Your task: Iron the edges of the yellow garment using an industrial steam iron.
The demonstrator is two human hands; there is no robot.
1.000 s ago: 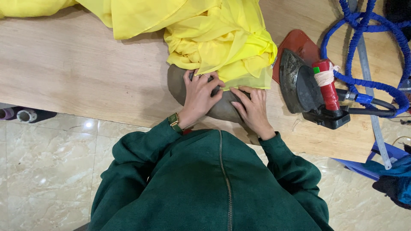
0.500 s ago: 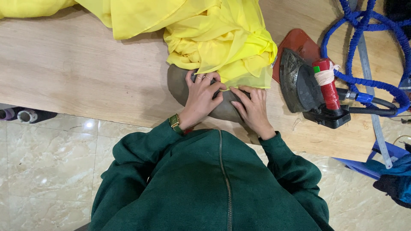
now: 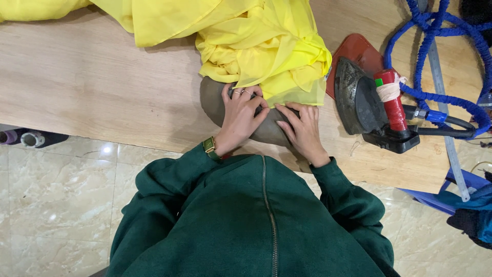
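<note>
Far left, near edge: two thread spools (image 3: 23,137) lay under the table (image 3: 92,87) edge on the tiled floor (image 3: 56,205). Yellow fabric (image 3: 256,46) ran along the far side and bunched up at centre. Our left hand (image 3: 240,118) lay flat, fingers spread, on a grey pad (image 3: 212,100) at the near table edge, fingertips touching the fabric hem; rings on two fingers, a watch (image 3: 210,147) on the wrist. No closed grasp, just pressing down. Our right hand (image 3: 303,131) sat just beside it, also open and flat on the pad, fingertips at the hem; whether it pinched any cloth, we couldn't tell. Green sleeves (image 3: 169,179) below. Right of the hands, an iron (image 3: 361,100) with a red handle rested on a red mat (image 3: 353,48). A blue cord (image 3: 435,66) looped at far right, with a metal ruler (image 3: 445,123) across it.
</note>
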